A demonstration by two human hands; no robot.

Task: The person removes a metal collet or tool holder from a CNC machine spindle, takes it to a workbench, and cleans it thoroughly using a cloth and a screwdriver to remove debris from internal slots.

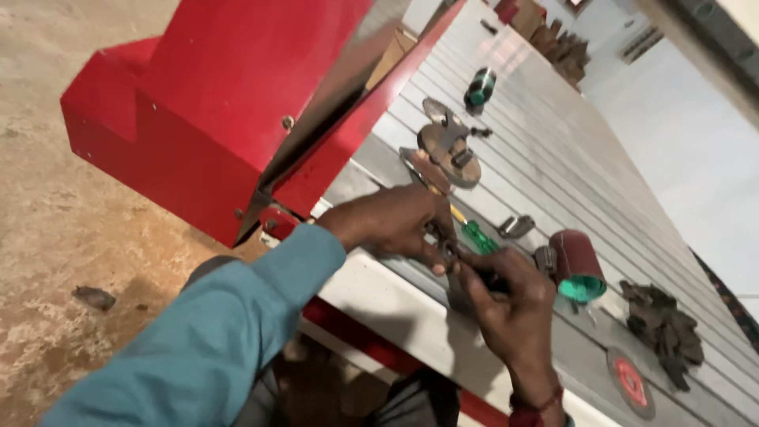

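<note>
— So, what are the hands doing?
— At frame centre, the left hand (395, 221) and right hand (506, 296) both pinch a small dark metal part (449, 251) over the grooved desk (553, 150).
— Nearby?
— A green-handled screwdriver (474, 233), just beside.

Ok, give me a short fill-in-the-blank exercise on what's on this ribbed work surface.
1. The left hand comes out of a sleeve coloured ____.
2. The screwdriver lying by the hands has a ____ handle.
3. The machine housing beside the ribbed table is painted ____.
4. The right hand meets the left over a small ____ part.

Missing words: teal (blue-green); green; red; metal
</note>
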